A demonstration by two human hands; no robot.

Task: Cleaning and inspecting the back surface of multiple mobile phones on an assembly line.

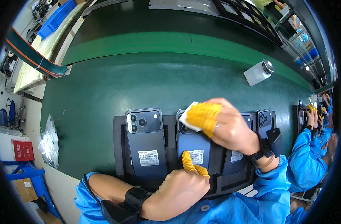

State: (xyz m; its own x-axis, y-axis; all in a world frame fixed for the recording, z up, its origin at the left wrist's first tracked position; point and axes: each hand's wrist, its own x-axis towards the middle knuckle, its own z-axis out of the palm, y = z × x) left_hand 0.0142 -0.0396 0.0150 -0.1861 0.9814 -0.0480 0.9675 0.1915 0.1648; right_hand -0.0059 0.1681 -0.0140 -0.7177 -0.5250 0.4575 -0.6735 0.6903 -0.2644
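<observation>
In my right hand [230, 125], yellow finger cots cover the fingers, which pinch a white wipe [191, 123] against the camera end of a dark blue smartphone [191, 143]. My left hand [180, 192], also in yellow finger cots, curls over the lower part of that same phone and grips it beside its white label [196, 156]. This phone lies back side up in a black foam tray [119, 149]. To its left is another dark smartphone [147, 140], with a third phone [234, 166] partly under my right wrist. Farther right lies one more phone [264, 121].
A white bottle with a metal cap [258, 72] stands tilted in view on the green worktop [148, 82]. Clear plastic bags [50, 143] lie at the left edge. A co-worker in a blue sleeve [308, 149] sits close on the right. A blue bin [56, 18] is far left.
</observation>
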